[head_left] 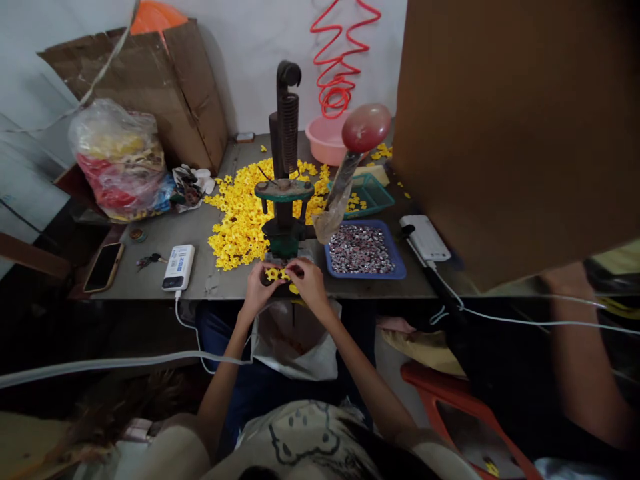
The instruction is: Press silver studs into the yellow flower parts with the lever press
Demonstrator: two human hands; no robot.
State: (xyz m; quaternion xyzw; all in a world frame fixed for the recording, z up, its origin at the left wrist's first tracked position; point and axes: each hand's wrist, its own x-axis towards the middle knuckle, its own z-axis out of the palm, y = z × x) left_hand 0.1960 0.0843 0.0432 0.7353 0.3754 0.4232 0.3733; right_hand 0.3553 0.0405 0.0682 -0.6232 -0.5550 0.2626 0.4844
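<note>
My left hand is closed at the table's front edge, its fingertips pinching a small yellow flower-shaped piece. Close beside it, my right hand has thumb and finger together on another yellow piece. A further yellow piece shows just below the right fingers. Both hands are right in front of the base of a hand press, which has a spring and a lever with a red ball knob. Behind the press spreads a heap of yellow pieces. A blue tray of small shiny parts stands right of my right hand.
A power bank, keys and a phone lie to the left. At right are a white device, a large cardboard sheet and another person's arm. An open white bag sits on my lap.
</note>
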